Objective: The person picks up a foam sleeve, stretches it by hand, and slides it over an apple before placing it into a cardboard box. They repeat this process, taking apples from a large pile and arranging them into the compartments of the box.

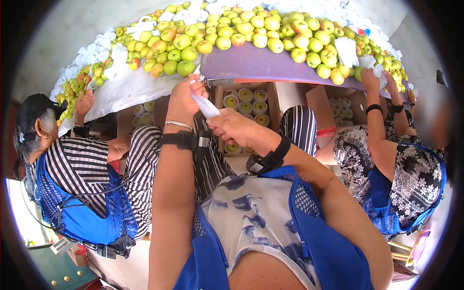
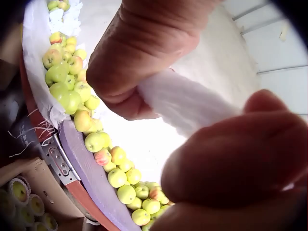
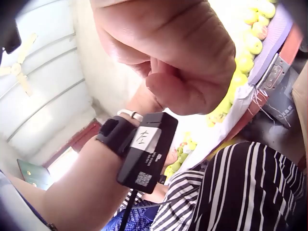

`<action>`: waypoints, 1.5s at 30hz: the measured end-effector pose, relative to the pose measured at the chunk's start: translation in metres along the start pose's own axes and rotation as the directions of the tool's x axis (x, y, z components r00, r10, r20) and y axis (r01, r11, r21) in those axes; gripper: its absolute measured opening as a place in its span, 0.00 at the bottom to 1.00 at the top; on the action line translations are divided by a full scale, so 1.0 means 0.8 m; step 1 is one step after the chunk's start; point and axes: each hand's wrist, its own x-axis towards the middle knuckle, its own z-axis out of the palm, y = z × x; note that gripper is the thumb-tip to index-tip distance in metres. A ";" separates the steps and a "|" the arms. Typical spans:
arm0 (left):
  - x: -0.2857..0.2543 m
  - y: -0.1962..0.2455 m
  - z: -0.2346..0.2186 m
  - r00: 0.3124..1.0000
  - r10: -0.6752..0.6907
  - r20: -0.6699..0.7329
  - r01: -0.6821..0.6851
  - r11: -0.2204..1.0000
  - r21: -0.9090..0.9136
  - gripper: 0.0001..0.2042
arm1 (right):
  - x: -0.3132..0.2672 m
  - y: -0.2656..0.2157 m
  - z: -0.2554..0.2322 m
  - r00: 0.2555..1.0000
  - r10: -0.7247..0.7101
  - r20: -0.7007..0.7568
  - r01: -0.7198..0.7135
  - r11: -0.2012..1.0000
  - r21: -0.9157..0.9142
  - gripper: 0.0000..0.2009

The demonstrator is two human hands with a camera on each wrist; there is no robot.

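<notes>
A white foam net sleeve (image 1: 206, 106) is stretched between the two hands, just in front of the table edge. Its upper end is pinched in the fingers of my left hand (image 1: 184, 99). My right hand (image 1: 237, 128) grips the lower end, thumb and fingers curled round it. The left wrist view shows the sleeve (image 2: 192, 103) flattened and narrow, with fingers at both its ends. From the right wrist, the curled fingers and thumb hide it. Green and reddish apples (image 1: 183, 67) are piled on the table beyond the hands.
Below the hands, a cardboard box (image 1: 276, 104) holds apples in foam nets. Purple padding (image 1: 261, 63) and white sheeting (image 1: 130, 89) cover the table. People sit either side: one in a striped shirt (image 1: 79, 162), another in floral clothing (image 1: 411, 179). Bundled white nets (image 1: 346, 51) lie among the apples.
</notes>
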 end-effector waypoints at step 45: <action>-0.040 -0.013 0.001 0.998 -0.003 0.066 0.042 0.798 -0.601 0.23 | -0.040 0.005 -0.047 0.977 -0.083 0.198 0.060 0.991 0.119 0.09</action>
